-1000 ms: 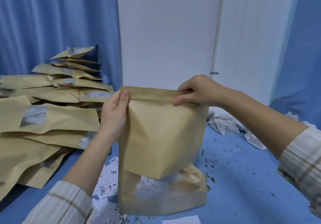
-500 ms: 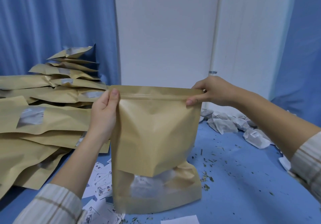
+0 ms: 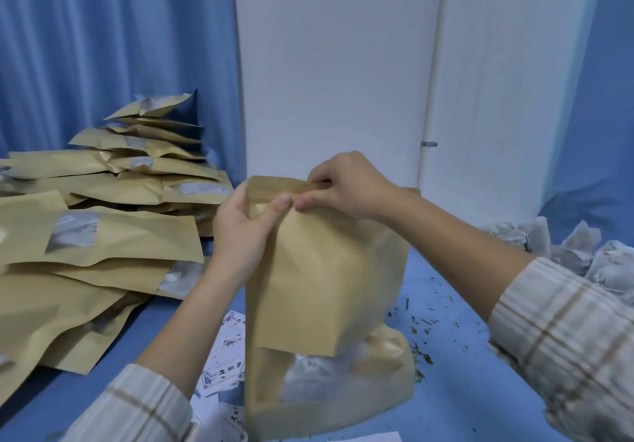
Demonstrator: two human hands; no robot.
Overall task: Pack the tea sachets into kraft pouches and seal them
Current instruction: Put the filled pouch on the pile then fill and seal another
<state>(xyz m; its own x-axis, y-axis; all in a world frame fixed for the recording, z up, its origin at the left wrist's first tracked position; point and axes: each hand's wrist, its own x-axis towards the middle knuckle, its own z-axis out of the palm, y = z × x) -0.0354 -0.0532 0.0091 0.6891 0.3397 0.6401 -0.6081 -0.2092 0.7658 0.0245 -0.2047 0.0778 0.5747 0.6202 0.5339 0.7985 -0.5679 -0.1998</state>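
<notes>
Two striped sleeves (image 3: 566, 331) come in from the bottom. Between them, a brown pouch (image 3: 319, 287) stands upright on the blue tabletop (image 3: 456, 390). It has a clear window (image 3: 319, 376) low down, and white sachets show through it. The pouch looks bent over in the middle.

Small printed cards (image 3: 223, 366) lie flat just left of the pouch. Little green bits (image 3: 422, 356) are scattered on the tabletop to its right.

The left hand (image 3: 243, 232) grips the top left side of the pouch, with its thumb pressed on the front near the top strip. The right hand (image 3: 346, 186) pinches the top edge of the pouch, with its fingers curled over the strip. The thumb tips of the two hands are almost touching.

A big pile of pouches (image 3: 103, 228) lies on the left, stacked flat and messy. Loose white sachets (image 3: 583, 253) sit in a heap at the far right.

At the back hangs a blue curtain (image 3: 113, 47). Beside it stands a white door (image 3: 343, 74).
</notes>
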